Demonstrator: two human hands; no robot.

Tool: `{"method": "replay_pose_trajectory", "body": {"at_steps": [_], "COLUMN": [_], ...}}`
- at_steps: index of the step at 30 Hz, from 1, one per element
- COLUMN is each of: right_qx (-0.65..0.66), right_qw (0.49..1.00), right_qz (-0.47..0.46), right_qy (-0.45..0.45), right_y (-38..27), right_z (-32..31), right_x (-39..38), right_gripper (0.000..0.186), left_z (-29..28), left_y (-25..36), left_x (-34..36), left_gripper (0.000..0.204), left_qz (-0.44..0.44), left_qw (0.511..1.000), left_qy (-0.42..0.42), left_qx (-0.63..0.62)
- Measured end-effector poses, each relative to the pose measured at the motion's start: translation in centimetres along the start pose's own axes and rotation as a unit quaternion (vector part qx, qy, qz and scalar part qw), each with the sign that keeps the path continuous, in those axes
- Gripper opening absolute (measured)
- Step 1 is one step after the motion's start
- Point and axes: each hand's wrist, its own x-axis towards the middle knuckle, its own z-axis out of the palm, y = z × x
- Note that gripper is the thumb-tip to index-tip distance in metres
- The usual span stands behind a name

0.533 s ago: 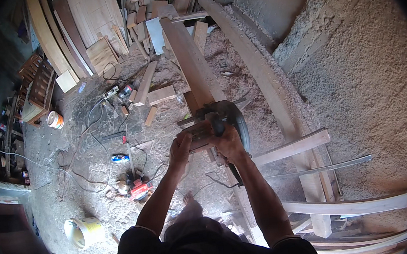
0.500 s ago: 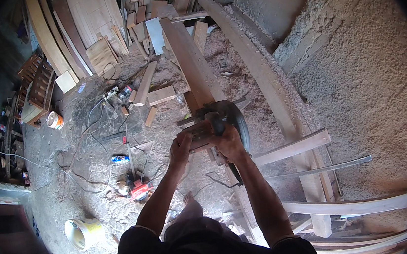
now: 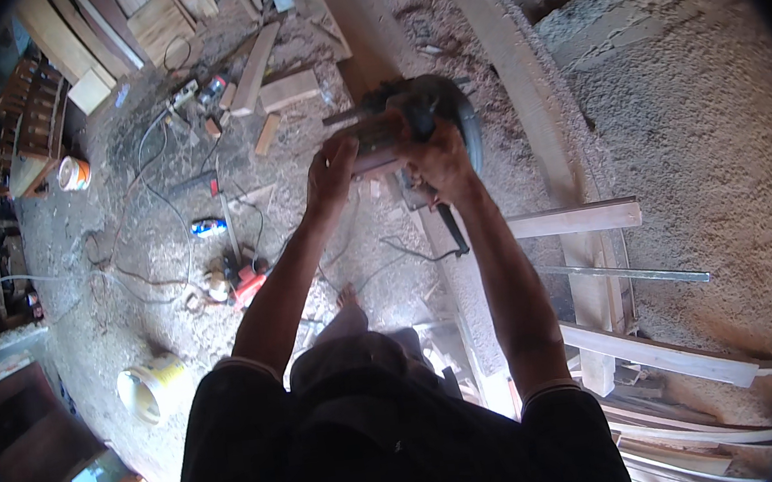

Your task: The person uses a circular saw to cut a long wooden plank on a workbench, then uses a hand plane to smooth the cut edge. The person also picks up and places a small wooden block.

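Note:
A dark circular saw (image 3: 462, 115) with a round guard sits on a long wooden plank (image 3: 358, 18) ahead of me. My right hand (image 3: 439, 160) is closed round its rear handle. My left hand (image 3: 332, 171) clasps the left end of a brownish, block-like body at the saw's side, thumb on top. The blade and the cut line are hidden under the tool. A thick black cord (image 3: 452, 227) hangs from its rear. Both my arms reach well forward.
Offcuts (image 3: 288, 91), tangled cables and a red power tool (image 3: 248, 286) litter the dusty floor on the left. A white bucket (image 3: 143, 393) stands nearer. Long boards (image 3: 661, 353) and a beam (image 3: 517, 58) lie on the right, beside a rough wall.
My hands and the saw have moved farther away along the plank, with my arms stretching out more. The whole view has also tilted nearer to my body.

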Motion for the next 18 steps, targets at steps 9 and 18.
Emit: {"method": "replay_pose_trajectory", "body": {"at_steps": [9,18], "right_qx": [0.052,0.02], "right_qw": [0.996,0.997], "right_qz": [0.071,0.074], "right_qy": [-0.025,-0.007], "right_y": [-0.9,-1.6], "right_z": [1.0,1.9], "right_x": [4.3,8.2], "right_gripper": [0.019,0.019], "left_z": [-0.6,-1.2], "left_y": [2.3,1.2], "left_x": [3.1,8.7], "left_gripper": [0.055,0.055], "left_qz": [0.055,0.08], "left_qw": [0.998,0.996], "left_qy": [-0.009,-0.019], "left_qx": [-0.01,-0.039]}}
